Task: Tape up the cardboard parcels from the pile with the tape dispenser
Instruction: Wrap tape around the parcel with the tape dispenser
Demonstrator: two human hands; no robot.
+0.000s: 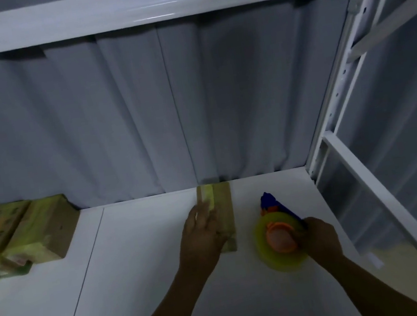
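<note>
Lying flat, the left grip (203, 240) is rested on a parcel (223, 207); a tape dispenser (279, 241) is clasped by the right grip (322, 239).

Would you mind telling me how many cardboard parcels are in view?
At least 4: one parcel under the left hand in the middle, and three or more in the blurry pile at far left, which the frame cuts off, so more may be hidden.

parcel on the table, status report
Left hand flat on parcel. Right hand grips tape dispenser beside it. Pile off to the left, nothing in the way.
</note>
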